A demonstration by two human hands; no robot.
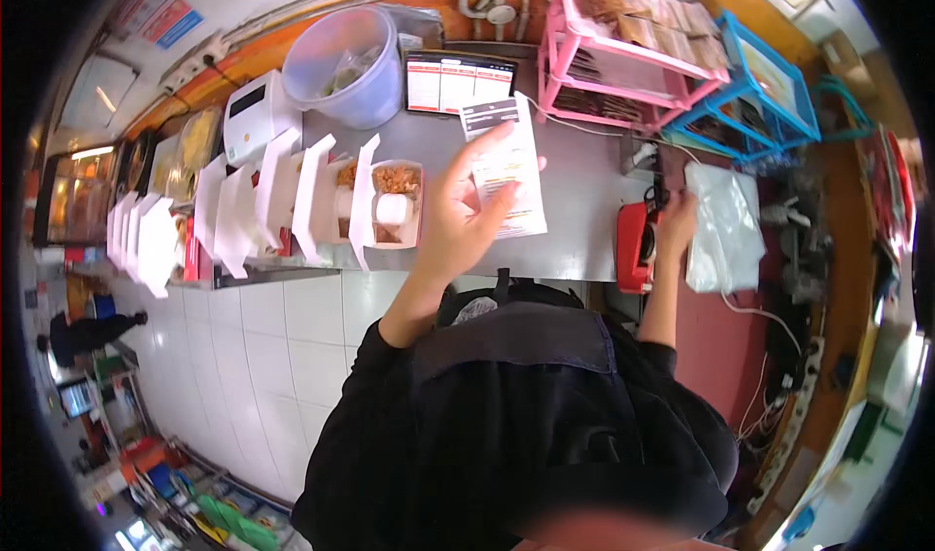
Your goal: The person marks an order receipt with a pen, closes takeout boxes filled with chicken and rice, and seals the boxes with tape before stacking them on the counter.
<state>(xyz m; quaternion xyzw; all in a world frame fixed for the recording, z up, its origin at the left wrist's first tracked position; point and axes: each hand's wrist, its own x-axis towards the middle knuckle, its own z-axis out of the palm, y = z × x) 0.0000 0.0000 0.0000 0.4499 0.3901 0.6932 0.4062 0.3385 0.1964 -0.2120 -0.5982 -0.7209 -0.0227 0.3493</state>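
Paper slip (524, 166) lengthwise forward (leaning left)

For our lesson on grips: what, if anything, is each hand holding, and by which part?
The left hand holds a paper slip by its middle. The right hand is beside the red device; whether it grips anything cannot be told.

Right of the receipt (527, 173), a hand could cross bare counter (582, 196) until the red dispenser (631, 249). Directly behind the receipt stands the tablet (458, 82); behind-right, the pink rack (563, 14); left, open boxes (363, 201).
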